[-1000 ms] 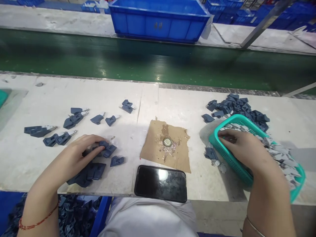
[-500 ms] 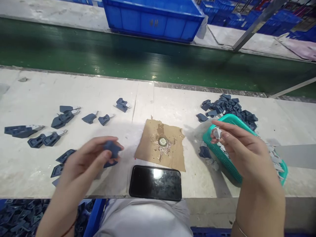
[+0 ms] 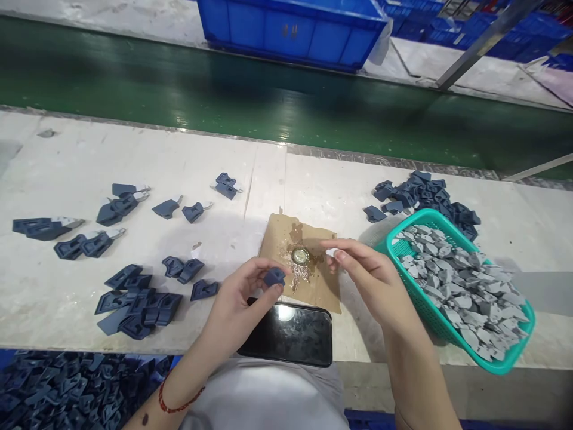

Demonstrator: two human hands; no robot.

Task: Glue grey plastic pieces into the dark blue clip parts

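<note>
My left hand (image 3: 253,292) grips a dark blue plastic piece (image 3: 274,276) between thumb and fingers, above the phone's upper left and the cardboard's lower edge. A small pale grey piece (image 3: 332,253) is pinched in my right hand (image 3: 364,272), over the right side of the brown cardboard (image 3: 322,289). The two held pieces are apart. Between the hands, a small round metallic item (image 3: 300,256) lies on the cardboard amid wet, glittery spots. Close to my right forearm stands a green basket (image 3: 496,365) of grey pieces (image 3: 461,286).
A black phone (image 3: 290,334) lies at the table's front edge. Blue pieces (image 3: 143,307) are spread on the left, some with grey parts attached. Another blue pile (image 3: 421,194) sits behind the basket. A blue bin (image 3: 290,33) stands beyond the green strip (image 3: 224,89).
My left hand has moved right with the blue piece, and my right hand has moved left from over the basket with the grey piece. The view has shifted slightly.
</note>
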